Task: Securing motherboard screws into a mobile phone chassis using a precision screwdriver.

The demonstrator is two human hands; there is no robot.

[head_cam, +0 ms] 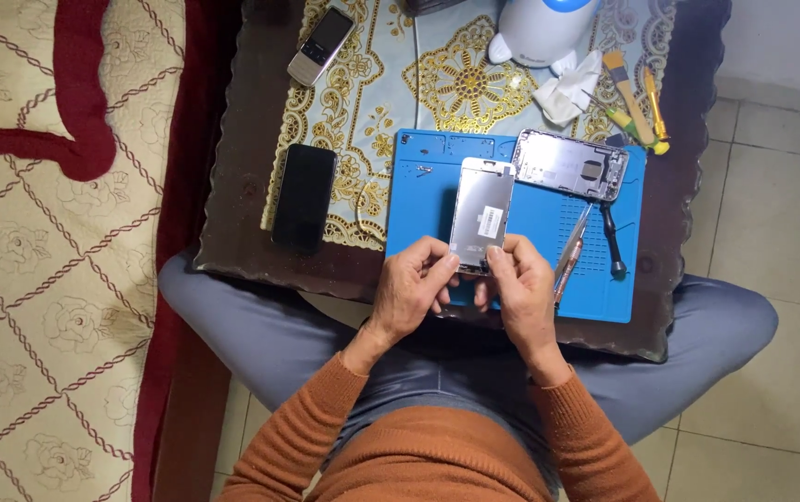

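My left hand (411,284) and my right hand (518,284) both grip the near end of a detached phone screen panel (481,206), its silvery back side facing up, held over the blue work mat (530,223). The opened phone housing (571,165) lies on the mat's far right part. Tweezers (575,244) and a dark screwdriver (612,242) rest on the mat just right of my right hand.
A black phone (304,195) lies face up left of the mat, a small keypad phone (320,46) further back. A white device (544,28), crumpled tissue (567,91), brush and yellow-green tools (640,102) sit at the table's far right. Patterned sofa at left.
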